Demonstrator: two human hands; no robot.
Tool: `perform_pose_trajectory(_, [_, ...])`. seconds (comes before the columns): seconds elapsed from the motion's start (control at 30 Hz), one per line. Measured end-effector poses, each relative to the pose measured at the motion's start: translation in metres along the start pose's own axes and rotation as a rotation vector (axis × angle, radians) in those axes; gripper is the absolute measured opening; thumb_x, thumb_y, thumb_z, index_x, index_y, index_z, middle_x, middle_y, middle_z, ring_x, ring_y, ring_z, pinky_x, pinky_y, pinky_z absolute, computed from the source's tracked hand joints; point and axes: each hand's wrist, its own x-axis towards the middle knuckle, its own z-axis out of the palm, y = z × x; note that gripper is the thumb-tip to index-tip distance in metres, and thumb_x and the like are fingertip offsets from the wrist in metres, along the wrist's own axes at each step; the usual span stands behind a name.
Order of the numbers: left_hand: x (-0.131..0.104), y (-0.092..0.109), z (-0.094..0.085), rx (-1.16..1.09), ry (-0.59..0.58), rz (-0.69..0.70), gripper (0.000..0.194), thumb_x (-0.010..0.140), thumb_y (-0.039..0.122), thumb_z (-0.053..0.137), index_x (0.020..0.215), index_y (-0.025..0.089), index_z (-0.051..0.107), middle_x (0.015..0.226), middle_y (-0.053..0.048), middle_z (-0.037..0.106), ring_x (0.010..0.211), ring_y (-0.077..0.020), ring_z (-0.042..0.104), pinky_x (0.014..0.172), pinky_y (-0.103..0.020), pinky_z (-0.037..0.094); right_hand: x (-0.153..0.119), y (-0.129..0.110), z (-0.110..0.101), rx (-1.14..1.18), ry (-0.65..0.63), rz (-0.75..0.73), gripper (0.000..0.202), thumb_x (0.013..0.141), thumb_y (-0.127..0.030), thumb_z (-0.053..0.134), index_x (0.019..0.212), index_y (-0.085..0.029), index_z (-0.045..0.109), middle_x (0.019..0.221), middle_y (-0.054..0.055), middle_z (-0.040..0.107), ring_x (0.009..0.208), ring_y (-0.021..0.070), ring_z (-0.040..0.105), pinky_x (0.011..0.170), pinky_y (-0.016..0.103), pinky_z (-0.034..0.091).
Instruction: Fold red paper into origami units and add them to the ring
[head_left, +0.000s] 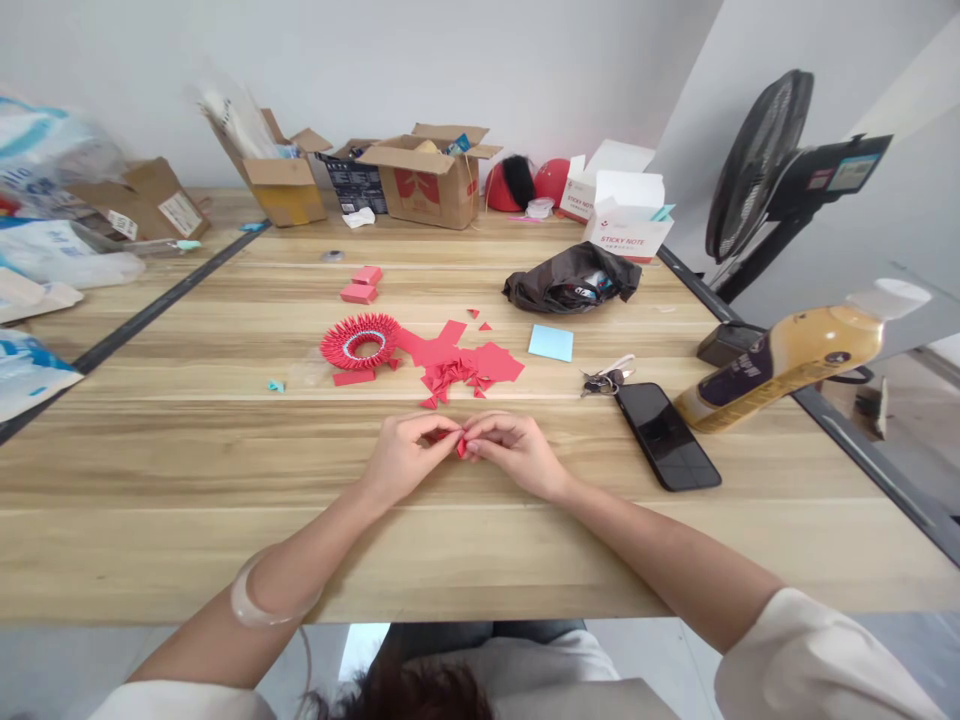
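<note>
Between the fingertips of both hands is a small red folded paper piece (461, 448), held low over the wooden table. My left hand (409, 452) pinches it from the left and my right hand (514, 450) from the right; the fingers cover part of it. Just beyond them lies a loose heap of red paper sheets (499, 362) with several small folded triangles on and around it. To the left of that heap rests a ring of red folded paper pieces (330, 345) with a light blue inner band.
A blue sticky note pad (551, 343), keys (604, 382), a black phone (667, 437) and a tilted bottle (780, 365) lie on the right. Farther back are a black plastic bag (544, 282), cardboard boxes (431, 195) and red paper blocks (358, 293). A fan (765, 165) stands at far right.
</note>
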Motion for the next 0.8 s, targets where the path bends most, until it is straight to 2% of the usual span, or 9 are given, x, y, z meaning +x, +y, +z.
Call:
perform_pose_trajectory(0.13, [-0.0003, 0.0008, 0.0017, -0.056, -0.02, -0.018, 0.014, 0.075, 0.026, 0.06, 0.068, 0.016, 0.068, 0.067, -0.002, 0.07, 0.059, -0.0135, 0.062, 0.055, -0.022, 0.049, 0.0003, 0.0042, -0.0003, 0.065, 0.015, 0.072, 0.029, 0.068, -0.033, 0.069, 0.087, -0.016, 0.058, 0.07, 0.002, 0.067, 0.064, 0.0131, 0.063, 0.064, 0.028, 0.051])
perform_pose_trajectory(0.37, [-0.0011, -0.0003, 0.0039, -0.279, -0.07, -0.105, 0.022, 0.076, 0.026, 0.06, 0.09, 0.013, 0.069, 0.088, -0.009, 0.072, 0.077, -0.0202, 0.068, 0.071, -0.03, 0.055, 0.0023, -0.0024, -0.0048, 0.003, 0.17, 0.078, 0.024, 0.064, -0.034, 0.071, 0.075, -0.016, 0.06, 0.072, 0.004, 0.068, 0.066, 0.0146, 0.064, 0.064, 0.028, 0.052])
perform_pose_trajectory(0.53, [-0.0016, -0.0012, 0.0036, -0.246, -0.072, -0.116, 0.021, 0.074, 0.029, 0.063, 0.087, 0.014, 0.07, 0.086, -0.008, 0.073, 0.076, -0.0209, 0.068, 0.072, -0.03, 0.055, 0.0018, -0.0014, -0.0051, -0.015, 0.18, 0.047, 0.021, 0.064, -0.032, 0.071, 0.074, -0.016, 0.06, 0.071, 0.003, 0.067, 0.067, 0.0153, 0.064, 0.064, 0.028, 0.052])
perform_pose_trajectory(0.8, [-0.0021, 0.0005, 0.0018, -0.095, -0.038, -0.011, 0.018, 0.078, 0.027, 0.058, 0.085, 0.018, 0.072, 0.086, -0.005, 0.073, 0.076, -0.0189, 0.067, 0.069, -0.027, 0.054, 0.0017, 0.0, -0.0045, -0.037, 0.191, 0.035, 0.022, 0.063, -0.032, 0.072, 0.071, -0.017, 0.059, 0.068, 0.002, 0.065, 0.066, 0.0157, 0.063, 0.064, 0.028, 0.051])
